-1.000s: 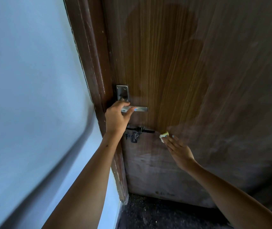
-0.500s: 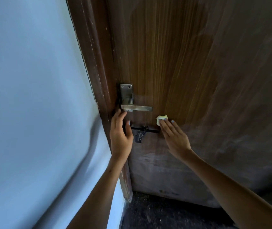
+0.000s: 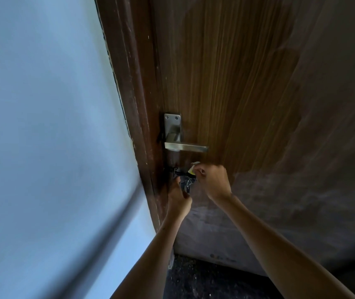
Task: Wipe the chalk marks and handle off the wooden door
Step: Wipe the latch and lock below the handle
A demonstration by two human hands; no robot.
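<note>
Progress looked partial: upper wooden door [image 3: 247, 72] appeared clean, while pale chalk haze [image 3: 301, 190] covered its lower right. Right hand [image 3: 214, 183] pinched a small cloth [image 3: 194, 167] below the handle [image 3: 186, 146]; left hand [image 3: 177, 198], grip unclear, touched the latch [image 3: 183, 180].

home interior | wooden door [image 3: 247, 93] with lever handle [image 3: 185, 146] | pale blue wall [image 3: 43, 126]

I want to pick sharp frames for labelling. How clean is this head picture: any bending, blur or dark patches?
Head view: wide-angle bending curves the door frame and blue wall; light falls unevenly, the door warm at centre and dim to the right; the handle is sharp; the latch between the hands is dark and hard to read.
</note>
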